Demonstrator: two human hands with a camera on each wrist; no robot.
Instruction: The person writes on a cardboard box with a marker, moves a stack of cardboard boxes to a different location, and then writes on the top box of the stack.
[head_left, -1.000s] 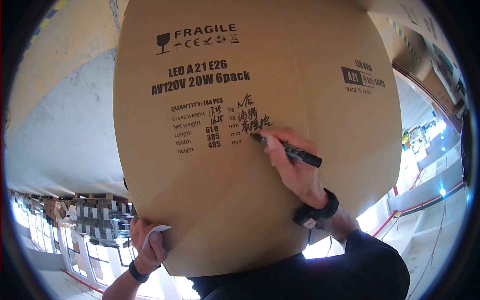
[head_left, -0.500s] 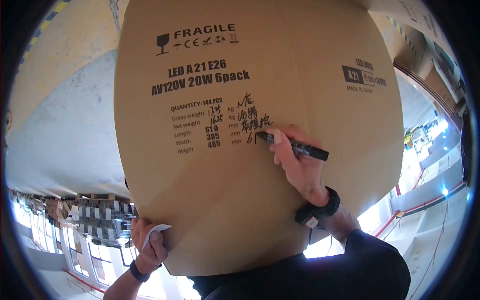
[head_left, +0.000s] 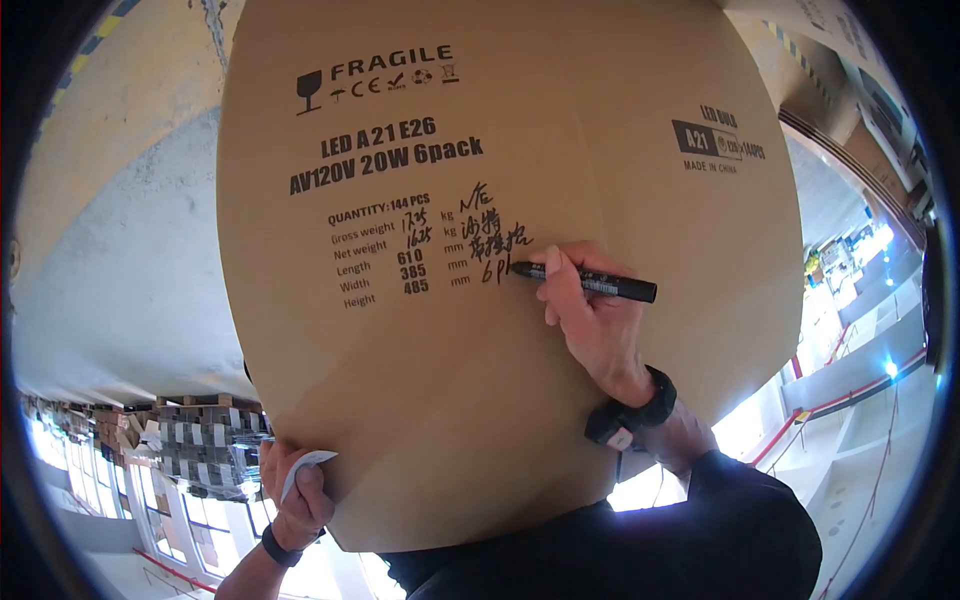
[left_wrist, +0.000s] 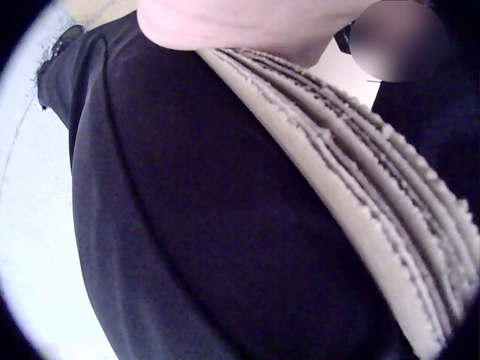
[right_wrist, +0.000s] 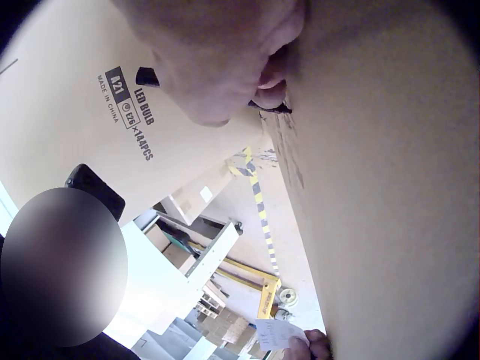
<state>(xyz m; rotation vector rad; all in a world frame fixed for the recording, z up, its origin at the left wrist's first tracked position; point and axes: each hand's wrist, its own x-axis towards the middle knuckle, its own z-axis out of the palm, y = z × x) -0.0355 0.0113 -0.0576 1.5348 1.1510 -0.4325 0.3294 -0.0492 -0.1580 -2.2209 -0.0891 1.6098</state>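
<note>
A large flattened brown cardboard carton (head_left: 450,400), printed FRAGILE and LED A21 E26, fills the middle of the head view. My right hand (head_left: 597,325) pinches a black marker (head_left: 625,287), its tip at the handwritten characters right of the printed measurements. The last line there begins "6P". At the carton's lower left corner, my left hand (head_left: 295,490) grips the edge and holds a small white paper slip (head_left: 307,464); written marks show on the slip (right_wrist: 276,334) in the right wrist view. Several layered cardboard edges (left_wrist: 337,169) run below my left hand in its wrist view.
Wrapped goods stacked on pallets (head_left: 208,445) stand at the left. Another printed carton (head_left: 835,25) shows at the upper right. Yellow-black tape (right_wrist: 259,202) marks the floor near a yellow pallet jack (right_wrist: 266,296). Black clothing (left_wrist: 187,187) lies against the cardboard.
The marker has added a new line, first "6", then "P" and a further stroke, as my right hand moved rightward along it. My left hand keeps its hold on the edge.
</note>
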